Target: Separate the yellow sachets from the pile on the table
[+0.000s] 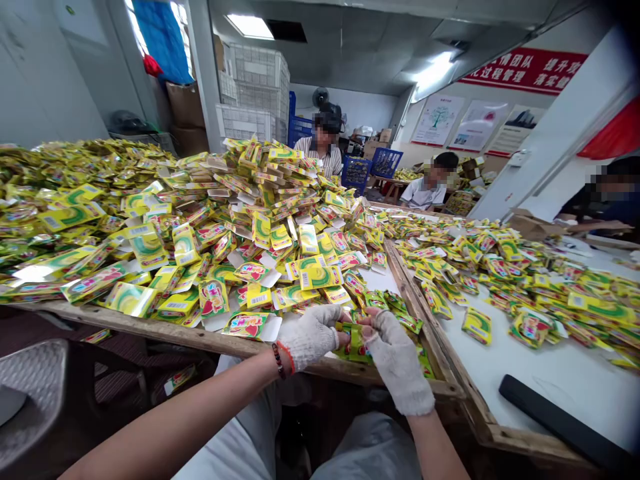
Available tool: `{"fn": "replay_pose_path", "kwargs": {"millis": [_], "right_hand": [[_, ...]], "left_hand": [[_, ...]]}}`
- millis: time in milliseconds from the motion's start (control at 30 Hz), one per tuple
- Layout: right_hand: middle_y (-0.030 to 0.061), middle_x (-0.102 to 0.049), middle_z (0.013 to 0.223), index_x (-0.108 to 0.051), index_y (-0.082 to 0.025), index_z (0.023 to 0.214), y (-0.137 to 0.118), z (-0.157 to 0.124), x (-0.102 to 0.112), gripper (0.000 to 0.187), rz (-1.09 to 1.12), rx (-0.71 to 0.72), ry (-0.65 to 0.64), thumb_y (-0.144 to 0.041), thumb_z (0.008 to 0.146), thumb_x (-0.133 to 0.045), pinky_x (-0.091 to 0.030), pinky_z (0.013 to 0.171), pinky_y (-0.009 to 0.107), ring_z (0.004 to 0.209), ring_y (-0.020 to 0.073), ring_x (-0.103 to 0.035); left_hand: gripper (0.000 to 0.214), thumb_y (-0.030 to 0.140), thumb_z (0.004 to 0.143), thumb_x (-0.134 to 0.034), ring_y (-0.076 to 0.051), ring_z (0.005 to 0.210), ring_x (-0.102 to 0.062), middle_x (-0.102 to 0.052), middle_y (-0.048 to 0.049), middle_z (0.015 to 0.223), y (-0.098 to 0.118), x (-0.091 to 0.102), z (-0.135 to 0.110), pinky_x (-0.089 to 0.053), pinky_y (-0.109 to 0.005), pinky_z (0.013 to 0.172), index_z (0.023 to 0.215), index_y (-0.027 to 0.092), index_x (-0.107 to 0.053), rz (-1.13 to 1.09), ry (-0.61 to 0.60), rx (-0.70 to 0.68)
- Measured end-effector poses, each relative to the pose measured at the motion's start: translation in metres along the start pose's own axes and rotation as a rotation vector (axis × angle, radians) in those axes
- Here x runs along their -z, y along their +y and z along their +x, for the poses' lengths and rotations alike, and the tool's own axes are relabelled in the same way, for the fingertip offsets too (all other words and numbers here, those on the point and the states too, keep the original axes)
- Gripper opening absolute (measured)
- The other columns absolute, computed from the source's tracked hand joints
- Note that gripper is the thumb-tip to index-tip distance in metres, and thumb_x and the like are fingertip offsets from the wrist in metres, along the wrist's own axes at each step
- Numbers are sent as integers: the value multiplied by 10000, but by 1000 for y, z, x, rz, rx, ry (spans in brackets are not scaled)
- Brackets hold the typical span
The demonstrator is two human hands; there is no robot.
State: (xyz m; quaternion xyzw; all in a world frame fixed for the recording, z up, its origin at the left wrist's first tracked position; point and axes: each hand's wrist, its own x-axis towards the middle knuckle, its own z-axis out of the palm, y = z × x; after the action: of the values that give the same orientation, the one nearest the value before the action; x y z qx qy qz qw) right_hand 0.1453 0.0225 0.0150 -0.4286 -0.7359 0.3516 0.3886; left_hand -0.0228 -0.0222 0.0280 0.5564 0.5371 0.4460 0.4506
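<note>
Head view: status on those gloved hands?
Left hand and right hand gloved, both pinching a yellow packet. Packet heap just ahead, on a wooden-edged table.

The knit gloves (399, 363) are white, the foil sachet (356, 343) yellow with green swirls.

My left hand (310, 337) and right hand (399, 360) are close together, front and centre, both in white knit gloves (403, 380), bare fingertips pinched inward. Left forearm (170, 420) reaches in low, beaded bracelet (278, 360) on the wrist; right forearm (440, 448) rises steeply.
</note>
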Motion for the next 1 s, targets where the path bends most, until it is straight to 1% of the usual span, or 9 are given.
{"fn": "replay_pose_path", "kwargs": {"millis": [133,300,367,467,633,733,833,900,1000], "right_hand": [[107,-699,1013,-604,-159,1120,3,-8,-5,459,101,-108,-193,-468,782,-621,-544,713,332,864,245,-662],[87,-717,884,-584,-134,1164,13,-6,-3,577,127,-218,5,-508,732,-664,-545,604,328,668,216,-662],[73,-715,854,-585,-140,1172,15,-4,-5,604,173,-235,30,-519,712,-683,-548,584,325,635,209,-657],[61,-709,821,-600,-144,1163,13,-4,-10,585,264,-241,-19,-524,724,-673,-557,580,327,636,210,-658],[97,-707,979,-670,-166,1039,13,-9,-3,383,120,-41,107,-424,755,-665,-547,839,382,897,252,-663],[112,-596,1266,-690,-199,960,12,-9,10,227,77,191,106,-319,771,-650,-434,1029,404,1175,263,-545],[111,-622,1231,-684,-205,1028,10,-9,17,273,79,150,-56,-312,778,-653,-438,1022,410,1169,262,-551],[110,-673,1127,-670,-193,1088,8,-9,14,357,94,44,-80,-360,772,-669,-468,977,420,1097,272,-594],[105,-700,1035,-654,-173,1125,2,-10,4,440,212,-83,-35,-451,783,-653,-511,883,410,981,272,-633]], "left_hand": [[178,266,767,-639,-127,706,-544,-606,3,776,1,5,-3,-422,-231,636,902,160,-595,185,44,-114],[197,336,851,-544,-212,923,-564,-602,-66,998,3,42,15,-445,-317,794,982,192,-575,847,291,-212],[383,319,782,-618,-261,1058,-515,-549,-102,1158,4,57,32,-420,-374,892,1136,200,-537,1105,370,-211],[649,229,672,-686,-299,1135,-471,-536,-126,1205,5,68,56,-366,-438,972,1279,187,-460,1308,307,-220],[495,294,720,-617,-273,1037,-549,-615,-92,1109,13,67,59,-420,-383,887,1198,185,-548,1031,197,-243],[404,353,735,-569,-212,857,-596,-661,-30,967,17,67,39,-459,-290,724,1099,187,-618,579,-229,-146],[343,371,782,-481,-193,806,-606,-678,-30,911,18,63,16,-476,-272,696,982,159,-660,264,-522,-94],[377,420,844,-421,-209,868,-616,-681,-52,967,19,57,3,-491,-300,766,991,164,-656,325,-408,-117],[533,531,812,-510,-285,1093,-547,-609,-101,1185,20,41,-14,-423,-414,970,1229,202,-551,771,-8,-275]]}}
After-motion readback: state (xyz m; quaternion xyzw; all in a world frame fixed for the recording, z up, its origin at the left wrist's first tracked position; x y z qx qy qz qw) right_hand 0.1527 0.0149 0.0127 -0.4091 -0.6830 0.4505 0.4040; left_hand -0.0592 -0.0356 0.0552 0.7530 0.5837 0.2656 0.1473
